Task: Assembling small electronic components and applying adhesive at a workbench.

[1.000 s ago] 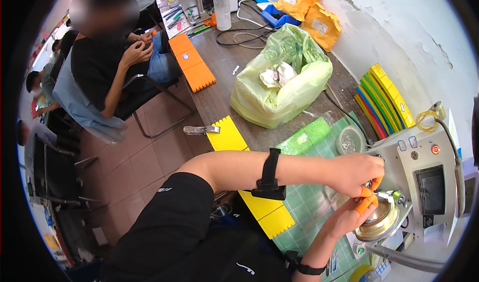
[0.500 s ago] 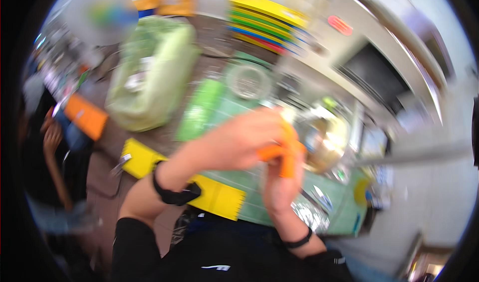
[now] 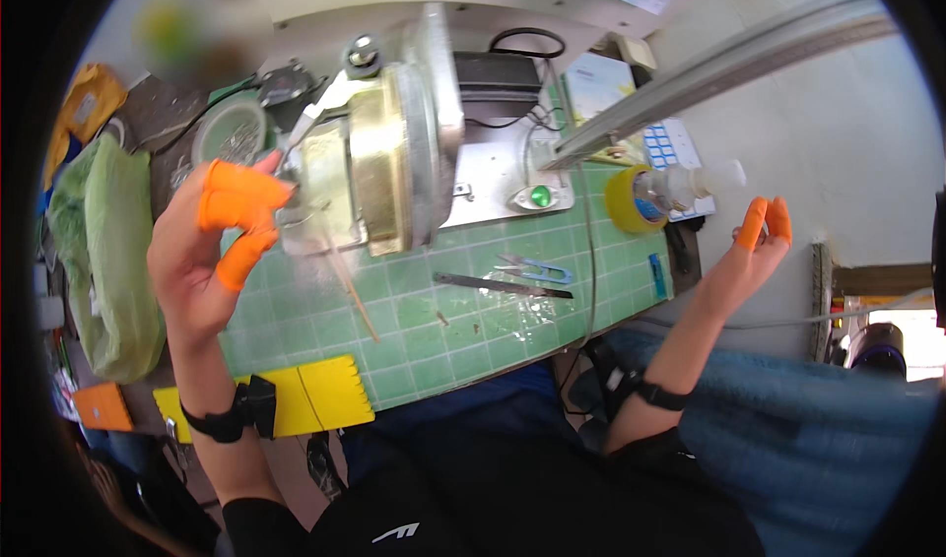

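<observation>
apparently, left hand (image 3: 192, 252) is hanging curled near a heavy-looking, stiff disc (image 3: 379, 168), best gripped at rim (image 3: 402, 153), with right hand (image 3: 741, 269) holding fingers (image 3: 752, 224) together, any pinch unclear.

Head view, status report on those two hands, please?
Left hand beside gold-toned drum. Right hand near yellow tape roll. Grips unclear. Blue-handled snips on green mat.

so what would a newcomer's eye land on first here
Probably the bright orange finger covers on the left grip and right grip, raised at opposite sides. Next come the brass-coloured wheel, above centre, and the yellow strip at the green mat's near-left edge.
</observation>
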Tool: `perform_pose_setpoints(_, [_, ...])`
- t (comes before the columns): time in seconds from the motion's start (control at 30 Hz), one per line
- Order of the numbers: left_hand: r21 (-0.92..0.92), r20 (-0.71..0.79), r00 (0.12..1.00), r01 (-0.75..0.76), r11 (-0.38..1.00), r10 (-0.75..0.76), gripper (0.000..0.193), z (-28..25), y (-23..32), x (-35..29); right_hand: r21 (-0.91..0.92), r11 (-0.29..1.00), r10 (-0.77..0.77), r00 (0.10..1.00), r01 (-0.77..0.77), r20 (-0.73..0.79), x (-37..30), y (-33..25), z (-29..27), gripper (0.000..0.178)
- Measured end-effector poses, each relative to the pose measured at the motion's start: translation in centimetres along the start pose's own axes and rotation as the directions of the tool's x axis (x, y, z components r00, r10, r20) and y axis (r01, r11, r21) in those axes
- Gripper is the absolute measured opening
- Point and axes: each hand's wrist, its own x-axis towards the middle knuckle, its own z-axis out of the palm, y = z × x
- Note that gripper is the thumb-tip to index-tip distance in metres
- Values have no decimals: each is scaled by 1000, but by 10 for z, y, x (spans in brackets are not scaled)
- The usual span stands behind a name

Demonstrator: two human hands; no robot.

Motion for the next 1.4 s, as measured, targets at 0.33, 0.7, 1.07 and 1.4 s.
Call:
perform_pose_setpoints(0.33, [43,42,988,-149,988,147,13,-1,-6,0,732,659,-55,960,-172,275,82,6,-37,38])
perform_pose_setpoints(0.7, [31,50,973,-226,974,224,11,-10,-17,2,871,296,-626,609,-393,488,-67,-191,146,52])
perform_pose_setpoints(1.07, [32,24,965,-260,965,260,17,-9,-16,2,497,863,-378,769,91,515,-108,-185,135,70])
perform_pose_setpoints(1.4, [43,46,961,-273,961,271,18,-10,-15,4,558,829,-370,708,-40,602,-109,-184,135,74])
